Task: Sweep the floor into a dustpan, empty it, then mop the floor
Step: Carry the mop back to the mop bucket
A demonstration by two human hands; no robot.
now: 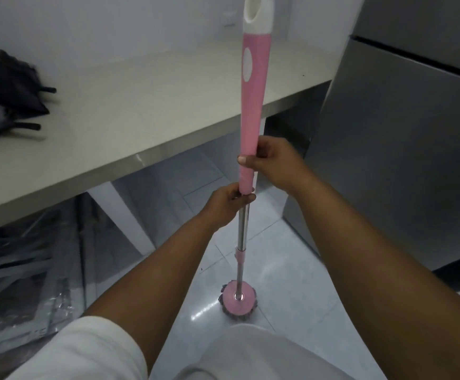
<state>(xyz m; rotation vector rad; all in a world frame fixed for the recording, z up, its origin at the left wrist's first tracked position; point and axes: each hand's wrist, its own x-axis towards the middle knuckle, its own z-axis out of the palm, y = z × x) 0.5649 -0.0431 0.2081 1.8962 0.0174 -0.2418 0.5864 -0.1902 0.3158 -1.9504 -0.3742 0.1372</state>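
Observation:
A mop stands almost upright in front of me, with a pink handle sleeve topped by a white end and a thin metal pole below. Its round pink mop head with grey strands rests on the white tiled floor. My right hand grips the lower part of the pink sleeve. My left hand grips the pole just under the sleeve's bottom end.
A pale countertop runs across the left and back, with a dark brush and dustpan lying at its left end. A steel fridge stands at the right. Under the counter lie plastic-wrapped items.

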